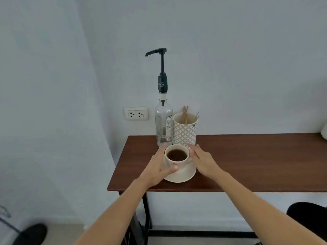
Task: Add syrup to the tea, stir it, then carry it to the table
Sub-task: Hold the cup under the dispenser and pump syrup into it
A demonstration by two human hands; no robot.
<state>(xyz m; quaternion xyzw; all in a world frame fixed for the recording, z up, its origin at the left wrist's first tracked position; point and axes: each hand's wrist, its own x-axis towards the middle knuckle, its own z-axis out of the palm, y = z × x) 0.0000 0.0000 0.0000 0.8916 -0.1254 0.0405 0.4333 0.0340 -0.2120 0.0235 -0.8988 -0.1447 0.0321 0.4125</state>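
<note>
A cream cup of dark tea (177, 162) stands on a cream saucer (185, 175) near the left end of a brown table (247, 165). My left hand (159, 167) wraps the cup's left side, thumb pressed on its front and fingers reaching behind it. My right hand (201, 160) lies flat against the cup's right side with fingers straight, hiding most of the handle. Right behind the cup stands a clear syrup bottle (163, 126) with a tall black pump (161, 68), its spout pointing left. A patterned holder (184, 131) with wooden stir sticks (185, 114) stands next to the bottle.
The table stands against a white wall with a power socket (136, 113) to the left of the bottle. The table's left edge is close to my left hand. A dark shoe (31, 234) is on the floor at lower left, and a dark object (307, 218) at lower right.
</note>
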